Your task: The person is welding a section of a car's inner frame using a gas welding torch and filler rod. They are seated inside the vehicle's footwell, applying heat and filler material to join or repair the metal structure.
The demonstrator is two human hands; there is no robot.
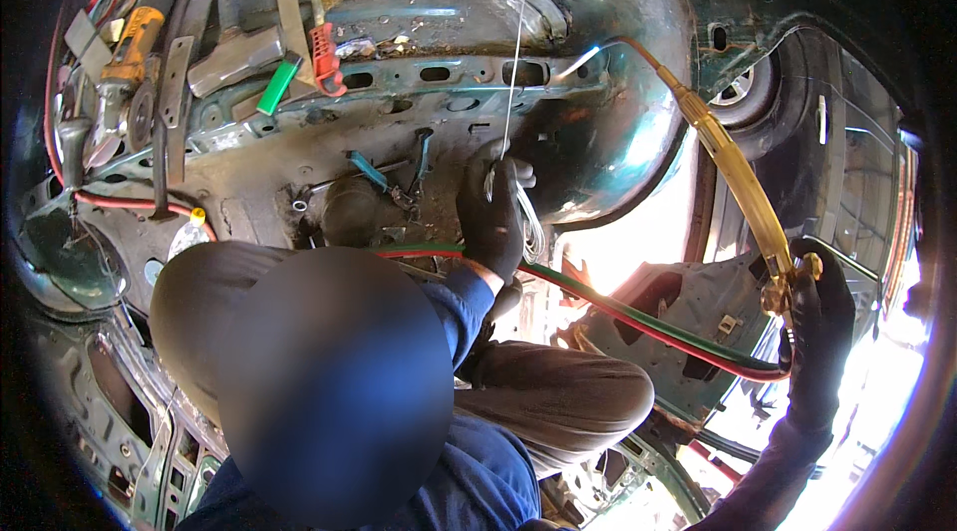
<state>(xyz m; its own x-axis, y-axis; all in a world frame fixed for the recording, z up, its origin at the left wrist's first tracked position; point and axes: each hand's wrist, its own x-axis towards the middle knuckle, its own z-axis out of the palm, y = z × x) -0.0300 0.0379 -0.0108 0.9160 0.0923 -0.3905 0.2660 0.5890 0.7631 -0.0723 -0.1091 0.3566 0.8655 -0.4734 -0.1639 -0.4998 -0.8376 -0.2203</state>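
My left hand [493, 217], in a dark glove, is closed on a thin wire [511, 82]. The wire's straight end stands up past the metal rail, and a loose coil [533, 225] hangs beside my fingers. Out to the right, my gloved right hand [819, 332] grips a brass gas torch [738, 167] near its valves. The torch's bent tip points left, with a small bright flame [588, 59] at the holed rail [434, 75] of the green car body. The wire and flame are apart. A green and red twin hose [638, 322] runs from the torch's base.
At the left lie a yellow angle grinder [138, 44], a hammer [237, 62], a red-handled wire brush [325, 52] and several metal strips. Blue-handled pliers [371, 170] rest on the lower panel. A clear bottle with a yellow cap [196, 222] stands near my knee. A wheel [743, 92] is behind the torch.
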